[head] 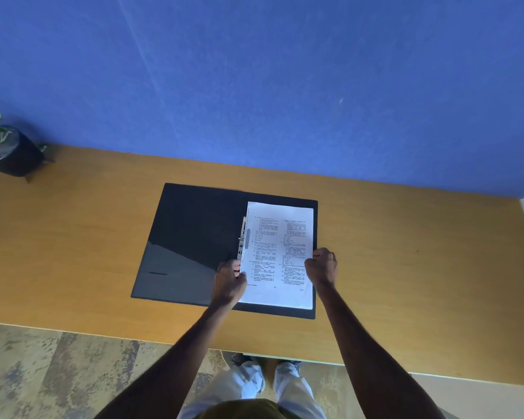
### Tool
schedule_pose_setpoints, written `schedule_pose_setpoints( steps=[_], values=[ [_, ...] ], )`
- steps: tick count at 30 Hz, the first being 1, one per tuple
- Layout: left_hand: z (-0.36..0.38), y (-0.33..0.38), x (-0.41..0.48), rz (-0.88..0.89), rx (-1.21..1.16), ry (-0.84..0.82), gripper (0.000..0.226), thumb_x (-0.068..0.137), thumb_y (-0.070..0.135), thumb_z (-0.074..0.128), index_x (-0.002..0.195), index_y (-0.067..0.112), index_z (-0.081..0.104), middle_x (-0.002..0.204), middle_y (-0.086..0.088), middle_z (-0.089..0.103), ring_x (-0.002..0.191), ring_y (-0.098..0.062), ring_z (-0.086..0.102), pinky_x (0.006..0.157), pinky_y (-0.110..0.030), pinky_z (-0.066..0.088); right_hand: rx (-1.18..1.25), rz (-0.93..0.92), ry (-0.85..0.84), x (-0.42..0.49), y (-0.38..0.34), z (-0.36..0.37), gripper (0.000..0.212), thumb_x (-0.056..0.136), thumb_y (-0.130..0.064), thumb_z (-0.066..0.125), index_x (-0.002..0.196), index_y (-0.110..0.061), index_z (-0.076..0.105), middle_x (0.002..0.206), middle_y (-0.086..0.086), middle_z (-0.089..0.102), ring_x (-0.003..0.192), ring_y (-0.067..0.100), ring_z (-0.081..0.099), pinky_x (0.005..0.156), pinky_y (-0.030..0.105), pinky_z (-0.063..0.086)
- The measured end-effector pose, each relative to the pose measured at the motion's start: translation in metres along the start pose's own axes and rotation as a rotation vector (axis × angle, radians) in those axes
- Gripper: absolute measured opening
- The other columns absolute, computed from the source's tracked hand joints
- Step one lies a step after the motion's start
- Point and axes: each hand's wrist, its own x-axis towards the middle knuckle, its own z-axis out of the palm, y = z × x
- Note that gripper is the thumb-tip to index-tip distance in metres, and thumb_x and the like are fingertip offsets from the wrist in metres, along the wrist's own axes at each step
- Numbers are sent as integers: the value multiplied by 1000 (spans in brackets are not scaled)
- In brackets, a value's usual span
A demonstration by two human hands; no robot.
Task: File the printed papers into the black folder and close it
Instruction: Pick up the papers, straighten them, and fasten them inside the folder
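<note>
A wooden desk (406,267) runs along a blue wall (285,71), with a small potted plant (3,146) at its far left corner. In the middle of the desk the black folder (194,237) lies open, its left cover bare and flat. The printed papers (279,255) sit on the folder's right half, their left edge against the metal fastener (242,237) at the spine.

The left hand (229,282) is curled around the stack's near left edge, just below the fastener; the right hand (322,267) is closed on the right edge. Both appear to pinch the sheets, squaring them up.

The risks look modest but real. If the holes along the left margin do not line up with the fastener's prongs, pressing down could crease or tear the paper there; whether the prongs pass through the sheets cannot be told from this view. A loose grip could let the sheets fan apart and slide toward the near edge of the folder. Closing the left cover before the fastener is locked could leave pages free, poking past the edge.
</note>
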Motion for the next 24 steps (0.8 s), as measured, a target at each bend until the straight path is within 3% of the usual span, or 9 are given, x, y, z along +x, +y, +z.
schedule_pose_setpoints(
  steps=[5,8,11,13,16,19,21,24],
  values=[
    [-1,-5,-1,3,-28,-15,41,100,7,59,140,5,67,143,-15,66,130,-32,67,113,-47,55,-10,-6,-1,2,0,-2,40,88,7,52,122,2,71,126,18,72,116,38,68,89,42,58],
    [-2,-6,0,-3,-37,-16,41,102,10,59,142,6,65,144,-15,64,129,-32,68,113,-48,55,-16,-11,-4,2,2,-2,40,87,8,51,121,3,72,122,20,73,114,39,68,79,36,50],
    [-1,-7,-1,-92,-113,44,45,102,9,58,146,3,61,146,-16,64,127,-32,69,111,-44,56,-27,-29,32,2,2,-3,31,87,10,49,109,9,71,107,28,71,96,43,64,73,32,39],
    [-1,-8,-3,-213,-249,116,48,101,6,57,148,0,59,148,-18,65,131,-33,67,113,-44,55,-36,-60,91,-1,1,-5,24,87,10,47,96,-1,67,98,19,61,85,36,56,71,32,42],
    [-2,-8,-8,-426,-557,229,48,102,4,53,149,2,58,150,-18,65,137,-36,63,115,-44,50,-58,-163,164,-8,-4,-7,36,93,9,49,116,-3,74,121,15,70,104,39,70,83,46,62],
    [3,-6,-21,-633,-808,280,40,105,12,49,141,7,64,145,-22,66,138,-41,60,117,-48,47,-119,-305,135,-8,-11,-6,41,97,9,49,128,-3,73,134,15,70,116,35,73,86,50,65],
    [11,-5,-34,-738,-916,259,33,106,17,50,133,6,65,133,-19,67,127,-38,62,115,-50,47,-162,-400,87,-4,-20,-6,43,96,10,49,130,-2,73,134,14,70,120,33,73,93,49,64],
    [27,-6,-52,-846,-958,195,13,101,5,49,106,10,60,95,-9,54,86,-23,48,86,-38,42,-295,-544,24,5,-34,-6,46,97,12,48,134,-3,71,137,12,70,127,28,71,104,47,59]
  ],
)
